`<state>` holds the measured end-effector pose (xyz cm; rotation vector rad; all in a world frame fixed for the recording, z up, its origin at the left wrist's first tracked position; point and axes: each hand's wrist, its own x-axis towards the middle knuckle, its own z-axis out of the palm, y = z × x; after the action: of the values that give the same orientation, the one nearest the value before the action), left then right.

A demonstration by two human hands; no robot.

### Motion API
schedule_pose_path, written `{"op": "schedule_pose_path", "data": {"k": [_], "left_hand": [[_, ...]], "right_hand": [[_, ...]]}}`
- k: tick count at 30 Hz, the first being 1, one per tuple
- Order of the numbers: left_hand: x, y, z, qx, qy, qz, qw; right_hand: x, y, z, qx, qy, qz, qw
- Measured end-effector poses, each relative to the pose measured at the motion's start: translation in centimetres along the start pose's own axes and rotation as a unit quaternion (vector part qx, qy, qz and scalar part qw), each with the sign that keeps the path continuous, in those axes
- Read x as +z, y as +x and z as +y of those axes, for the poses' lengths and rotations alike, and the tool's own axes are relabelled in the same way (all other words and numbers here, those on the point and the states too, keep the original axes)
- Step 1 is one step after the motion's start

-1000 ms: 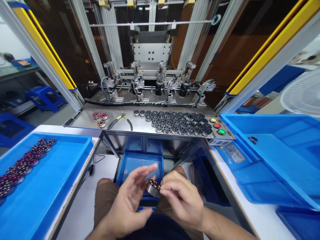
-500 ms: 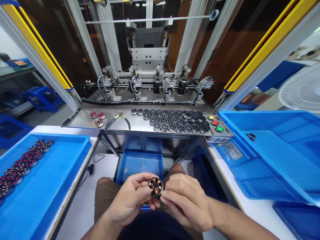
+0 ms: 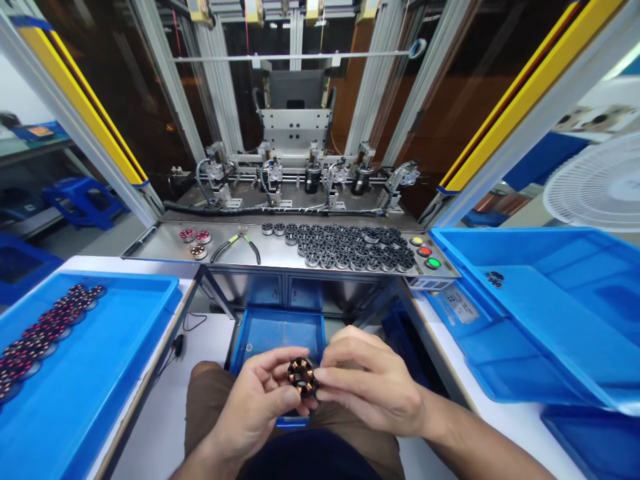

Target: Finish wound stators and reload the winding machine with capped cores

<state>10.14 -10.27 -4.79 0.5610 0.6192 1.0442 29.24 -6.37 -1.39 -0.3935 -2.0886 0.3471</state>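
A round black part with copper windings (image 3: 301, 377) is between my two hands, over my lap. My left hand (image 3: 263, 393) grips it from the left, with the thumb on its lower edge. The fingers of my right hand (image 3: 373, 383) are pinched at its right edge. Whether a wire is between those fingertips is too small to tell. On the metal ledge ahead lie many dark unwound cores (image 3: 345, 247), a pair of pliers (image 3: 237, 247) with its handles spread, and a few wound parts (image 3: 198, 251) at the left.
A blue tray (image 3: 135, 333) at the left holds rows of wound parts (image 3: 50, 327). Blue bins (image 3: 550, 307) stand at the right, with a core inside. Another blue tray (image 3: 280, 327) sits low ahead. Coloured buttons (image 3: 425, 251) are at the ledge's right end, before a machine (image 3: 295, 127).
The wound part has shifted slightly left and looks turned. My right hand's fingers have opened out a little from their curled pose. The view has tilted up slightly.
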Motion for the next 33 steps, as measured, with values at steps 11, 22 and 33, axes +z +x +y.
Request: {"op": "schedule_pose_path", "data": {"k": [11,22,33], "left_hand": [[0.0,-0.1,0.7,0.111,-0.064,-0.044,0.991],[-0.8,1.6,0.2,-0.121,-0.010,-0.193,0.974],[-0.2,0.6,1.6,0.098,-0.104,-0.066,0.987]], "right_hand": [[0.6,2.0,-1.7,0.093,-0.038,0.001,0.995],[-0.8,4.2,-2.7,0.027,0.006,-0.112,0.993],[-0.2,5.0,-2.5,0.088,0.056,-0.095,0.990]]}}
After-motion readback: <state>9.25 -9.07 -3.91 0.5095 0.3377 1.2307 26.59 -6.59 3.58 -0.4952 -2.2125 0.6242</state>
